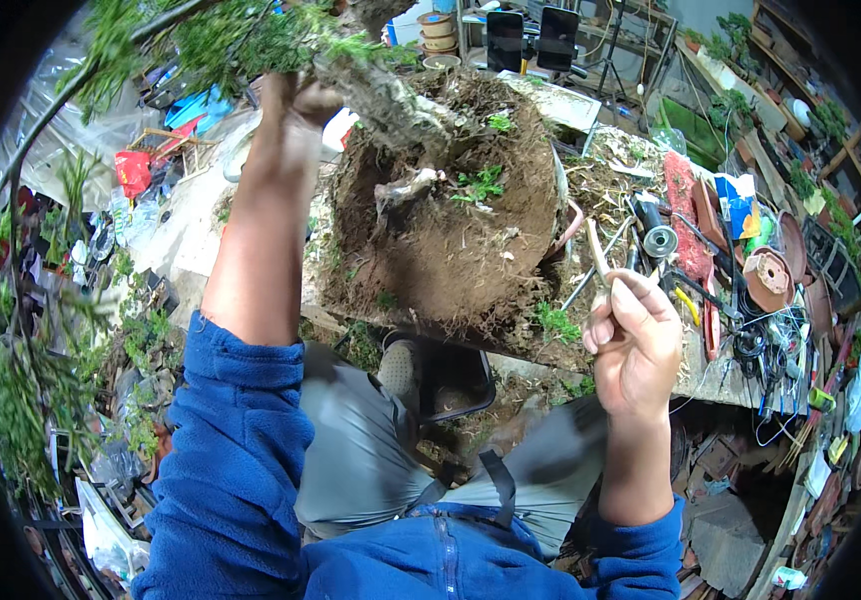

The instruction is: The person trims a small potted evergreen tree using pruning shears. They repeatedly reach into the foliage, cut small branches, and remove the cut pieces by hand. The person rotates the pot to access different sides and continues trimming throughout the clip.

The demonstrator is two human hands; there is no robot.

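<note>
A small tree with a gnarled grey trunk (391, 108) and green needle foliage (221, 45) leans over the bench. Its broad brown root ball (451, 265) lies in front of me, with loose soil and a few green weeds on top. My left hand (299, 98) reaches up beside the trunk under the foliage; its fingers are blurred and partly hidden, so its grip is unclear. Between the thumb and fingers of my right hand (636, 325) is a thin pale stick (599, 252), pointing up and away, just right of the root ball.
On the right of the bench lie tools, a yellow handle (688, 306), a round can (660, 241), a brown clay pot (769, 278) and tangled wire (766, 345). Two phones (556, 38) stand at the back. A red bag (134, 172) and branches are at left.
</note>
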